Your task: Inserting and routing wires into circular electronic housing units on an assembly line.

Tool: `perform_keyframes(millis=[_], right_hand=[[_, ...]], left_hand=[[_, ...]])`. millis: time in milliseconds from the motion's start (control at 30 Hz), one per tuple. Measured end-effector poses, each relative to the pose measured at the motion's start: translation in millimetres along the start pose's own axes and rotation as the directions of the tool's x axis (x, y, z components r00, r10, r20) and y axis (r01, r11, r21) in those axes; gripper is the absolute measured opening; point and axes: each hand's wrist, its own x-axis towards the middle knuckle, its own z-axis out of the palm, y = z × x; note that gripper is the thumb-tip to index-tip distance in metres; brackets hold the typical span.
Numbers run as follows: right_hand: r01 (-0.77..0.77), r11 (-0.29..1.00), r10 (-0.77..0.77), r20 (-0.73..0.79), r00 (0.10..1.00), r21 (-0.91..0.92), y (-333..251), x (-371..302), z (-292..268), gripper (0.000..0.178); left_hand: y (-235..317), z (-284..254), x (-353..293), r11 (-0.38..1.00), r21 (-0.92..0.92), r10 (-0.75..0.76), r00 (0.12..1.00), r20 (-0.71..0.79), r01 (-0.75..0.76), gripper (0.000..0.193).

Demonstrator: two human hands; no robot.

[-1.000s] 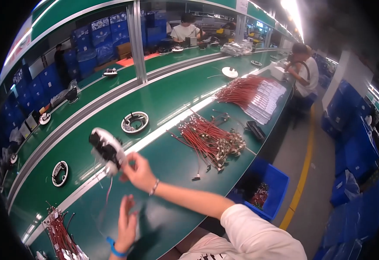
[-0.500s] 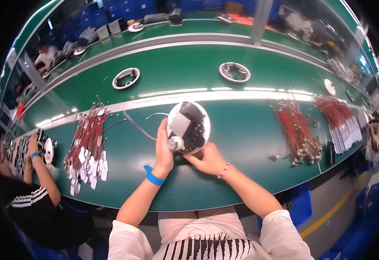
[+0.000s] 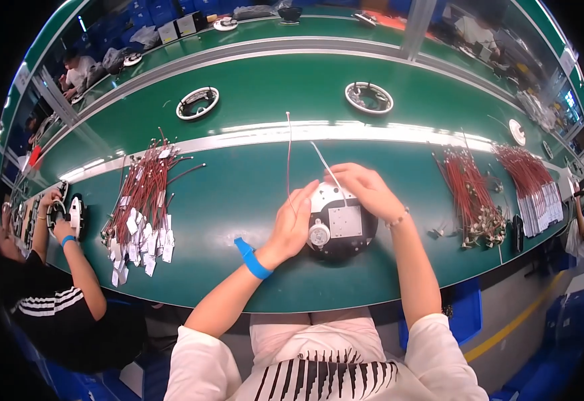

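A round black-and-white housing with a square metal plate and a small round white part rests on the green table in front of me. My left hand wraps around its left side. Across its upper right rim curls my right hand, fingers together; its fingertips are beside a white wire that sticks up from the housing. A thin reddish wire rises by my left fingers. My palms hide the housing's sides.
Bundled red wires with white tags lie at left. Two more red wire bundles lie at right. Beyond the pale strip sit two white-rimmed rings. A co-worker's hands handle parts at far left.
The housing has turned and moved right, closer to the table's near side. My right hand has shifted from its lower edge to its upper right rim. Both wires now point upward.
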Motion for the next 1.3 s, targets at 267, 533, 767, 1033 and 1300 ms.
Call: perform_keyframes(millis=[267, 533, 767, 1033, 1300], right_hand=[[0.194, 0.885, -0.133, 0.168, 0.977, -0.423, -66, 16, 24, 0.017], [0.193, 0.947, -0.147, 0.188, 0.971, -0.256, -87, 11, 34, 0.013], [0.062, 0.934, -0.013, -0.141, 0.99, 0.351, -96, -4, 14, 0.009], [0.067, 0.913, 0.013, -0.192, 0.981, 0.403, -87, -26, 0, 0.014], [0.105, 0.508, -0.272, -0.044, 0.961, -0.855, -71, -48, 6, 0.008]], left_hand=[[10, -2, -6, 0.989, 0.053, 0.134, 0.988, 0.077, -0.138, 0.032], [4, -2, -5, 0.995, -0.009, 0.101, 0.989, 0.104, -0.101, 0.034], [0, -36, 7, 0.922, -0.167, -0.21, 0.811, 0.546, 0.35, 0.066], [13, -42, 12, 0.834, -0.158, -0.35, 0.728, 0.59, 0.529, 0.018], [15, -31, 7, 0.885, -0.131, -0.34, 0.813, 0.472, 0.447, 0.018]])
